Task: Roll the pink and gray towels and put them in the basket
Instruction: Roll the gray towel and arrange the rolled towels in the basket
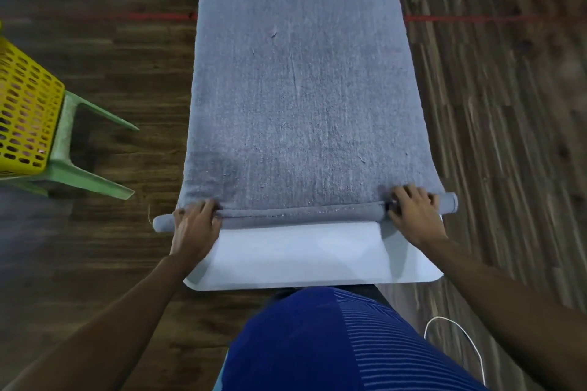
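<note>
Though spread flat over most of its length, rolled into a thin, tight tube at the near end: gray towel (298,89), laid lengthwise on a white table (301,260) and running away to the far edge of view. Tube ends poking out past the towel's left and right sides. Left hand (195,225) on the tube near its left end, fingers curled over the top and closed on the cloth. Right hand (413,213) likewise on the tube near its right end, fingers bent over it and gripping it. Both forearms reaching in from the near corners, either side of a blue striped shirt (317,343). Near strip of table showing pale between the tube and the body. Off to the left, well apart from the towel, a yellow basket (28,105) with slotted walls, standing on a green plastic stool (60,149). Something pinkish behind the slots, too dim to name. Dark wooden floor (111,263) all round, crossed by a red line (460,18) on the far side. White cable (460,336) looped on the floor at the near right.
</note>
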The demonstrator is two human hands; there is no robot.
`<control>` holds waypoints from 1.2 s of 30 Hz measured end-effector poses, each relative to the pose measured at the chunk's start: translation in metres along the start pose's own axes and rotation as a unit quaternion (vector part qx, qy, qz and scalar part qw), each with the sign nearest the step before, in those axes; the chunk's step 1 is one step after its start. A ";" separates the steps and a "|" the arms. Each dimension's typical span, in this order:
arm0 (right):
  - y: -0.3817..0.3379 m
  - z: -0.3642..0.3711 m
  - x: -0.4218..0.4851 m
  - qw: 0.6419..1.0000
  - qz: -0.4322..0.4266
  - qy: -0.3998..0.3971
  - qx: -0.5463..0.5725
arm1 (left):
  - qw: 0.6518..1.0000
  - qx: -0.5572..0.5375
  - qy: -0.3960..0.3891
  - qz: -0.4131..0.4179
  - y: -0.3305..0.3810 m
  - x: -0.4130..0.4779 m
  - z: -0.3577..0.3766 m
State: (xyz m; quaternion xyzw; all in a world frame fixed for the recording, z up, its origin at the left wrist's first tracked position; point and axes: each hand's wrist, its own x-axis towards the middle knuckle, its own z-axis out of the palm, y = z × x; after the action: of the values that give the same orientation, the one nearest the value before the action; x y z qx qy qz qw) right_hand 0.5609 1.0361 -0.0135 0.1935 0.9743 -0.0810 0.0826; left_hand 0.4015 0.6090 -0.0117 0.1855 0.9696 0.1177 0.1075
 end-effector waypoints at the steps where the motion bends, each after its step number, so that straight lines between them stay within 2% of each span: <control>1: -0.001 0.003 0.000 0.999 -0.009 0.031 -0.004 | 1.000 0.003 0.027 0.003 0.000 0.000 0.003; 3: -0.003 0.010 -0.002 0.996 -0.059 0.059 0.028 | 0.998 -0.007 0.041 0.042 0.002 -0.001 0.007; 5: -0.005 0.016 -0.009 0.994 -0.088 0.039 0.055 | 0.995 -0.015 0.032 0.088 0.003 -0.007 0.009; 8: -0.007 0.022 -0.022 0.996 -0.081 0.015 0.033 | 0.994 0.010 0.009 0.106 0.000 -0.015 0.011; 13: -0.009 0.020 -0.024 0.997 -0.049 0.042 0.035 | 0.995 0.014 -0.003 0.099 0.002 -0.008 0.006; 19: -0.006 0.005 -0.007 0.991 0.023 -0.130 0.028 | 0.996 0.012 -0.051 0.075 0.001 0.001 -0.005; 21: -0.005 0.000 -0.002 0.993 0.027 -0.108 0.034 | 0.997 0.010 -0.047 0.060 0.002 0.006 -0.004; 24: -0.005 -0.001 0.001 0.999 0.003 0.039 0.037 | 0.997 0.037 0.031 0.056 0.004 0.006 -0.001; 25: -0.005 0.000 0.001 0.996 -0.010 0.065 0.052 | 0.996 0.041 0.046 0.065 0.006 0.005 0.000; 27: -0.008 0.003 -0.005 0.995 -0.038 0.048 0.074 | 0.992 0.042 0.060 0.098 0.007 0.000 0.005; 29: -0.010 0.009 -0.016 0.998 -0.047 0.025 0.044 | 0.991 0.040 0.048 0.116 0.005 -0.006 0.011; 32: -0.011 0.012 -0.026 0.999 -0.040 0.017 0.024 | 0.994 0.028 0.003 0.104 0.003 -0.010 0.012; 34: -0.010 0.012 -0.025 0.999 -0.034 0.030 0.024 | 0.995 0.022 0.008 0.096 0.005 -0.009 0.008; 36: -0.008 0.006 -0.019 1.000 -0.020 0.007 0.010 | 0.995 0.026 0.008 0.094 0.007 -0.006 0.001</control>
State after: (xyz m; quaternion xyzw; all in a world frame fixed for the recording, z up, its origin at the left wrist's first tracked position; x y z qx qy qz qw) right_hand 0.5761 1.0205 -0.0149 0.1749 0.9777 -0.0913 0.0716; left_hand 0.4097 0.6133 -0.0101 0.2781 0.9513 0.1032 0.0833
